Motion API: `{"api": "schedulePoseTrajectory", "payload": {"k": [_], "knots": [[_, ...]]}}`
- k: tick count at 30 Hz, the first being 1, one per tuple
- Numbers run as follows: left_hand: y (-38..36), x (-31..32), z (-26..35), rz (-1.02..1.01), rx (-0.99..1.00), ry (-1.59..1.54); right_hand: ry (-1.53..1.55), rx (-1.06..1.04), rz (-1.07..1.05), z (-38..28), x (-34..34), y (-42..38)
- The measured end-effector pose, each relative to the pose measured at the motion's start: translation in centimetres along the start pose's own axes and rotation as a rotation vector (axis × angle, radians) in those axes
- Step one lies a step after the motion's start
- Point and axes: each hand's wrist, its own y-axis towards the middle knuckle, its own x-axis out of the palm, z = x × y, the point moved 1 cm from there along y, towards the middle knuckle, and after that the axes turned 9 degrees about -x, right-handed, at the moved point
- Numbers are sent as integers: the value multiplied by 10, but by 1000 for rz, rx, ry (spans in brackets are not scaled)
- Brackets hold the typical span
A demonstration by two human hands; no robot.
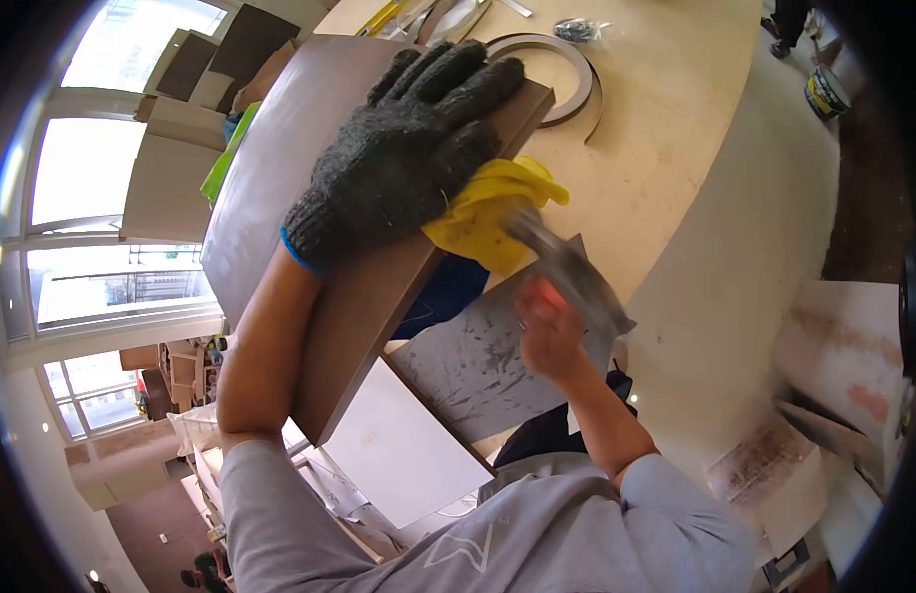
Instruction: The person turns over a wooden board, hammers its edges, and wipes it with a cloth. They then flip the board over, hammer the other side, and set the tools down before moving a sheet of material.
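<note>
near to the body, the white panel (403, 440) and the grey sheet (478, 361) lie beside the brown board (364, 326); the sheet looks thin and its surface is marked. the right hand (552, 331) is closed round the reddish grip of a tool (578, 279), blurred and probably hard and rigid; the grip is its natural hold. the board runs obliquely along the left forearm to the bench (665, 148); its support cannot be told. it is probably stiff and fairly heavy, its smooth faces perhaps slippery, its corners liable to chip; it is best taken by both long edges, near mid-length. the gloved left hand (403, 148) lies across the board, fingers slightly spread. beside it, the yellow cloth (492, 212) appears soft and limp; whether the thumb pinches it cannot be told. beyond, the roll (583, 89) appears flexible, best lifted by its rim.
</note>
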Motion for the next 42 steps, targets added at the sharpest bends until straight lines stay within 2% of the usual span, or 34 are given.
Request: {"api": "schedulePoseTrajectory", "payload": {"k": [1,2,3,5,6,8,10,11,13,15,17,18,20,23,24,25,27,28,31,32,35,38,40,42], "knots": [[-3,3,6,8,-82,-44,63,-41,-35,-7,-6,-5],[-1,7,9,24,-157,-89,-8,-44,-74,-4,-10,-5],[0,8,7,10,-91,-49,-79,-48,-112,-1,-13,-5],[-1,5,1,-26,33,36,-460,47,-195,23,-2,-6],[2,3,3,-11,62,58,-251,138,68,-7,1,25],[2,2,6,19,111,104,65,-82,97,-3,-4,25],[3,4,4,-11,111,144,42,-110,107,8,-6,21],[1,5,6,-32,101,160,-128,-28,94,15,-1,25],[-2,7,7,-27,76,145,-171,50,102,12,-2,26],[1,4,2,-24,-7,100,80,26,137,-10,-11,40],[1,7,6,-47,-150,-30,65,-74,167,5,-4,34],[2,4,4,-64,-53,3,-69,6,153,10,0,41],[1,8,3,-52,-27,31,-131,167,158,4,-3,54],[1,4,1,-32,-10,5,120,326,270,-14,-17,53],[0,7,-2,-12,-5,-3,215,265,245,-18,-23,46],[-2,6,-3,7,-2,-10,214,305,249,-23,-26,39],[-4,0,-1,17,-57,-164,222,384,256,-27,-31,25],[-6,-5,-1,20,-83,-241,147,349,191,-25,-38,18],[-26,-26,16,-63,-170,-231,55,373,51,-35,-52,0],[-33,-28,17,-57,-210,-293,66,377,97,-40,-52,-5],[-54,-47,22,-132,-241,-446,44,399,46,-54,-53,-17],[-79,-74,33,-60,-486,-685,-26,327,15,-66,-52,-22],[-98,-93,21,-118,-511,-634,-78,252,-29,-71,-50,-29],[-108,-77,20,-128,-499,-463,-111,192,-69,-74,-47,-30]]}}
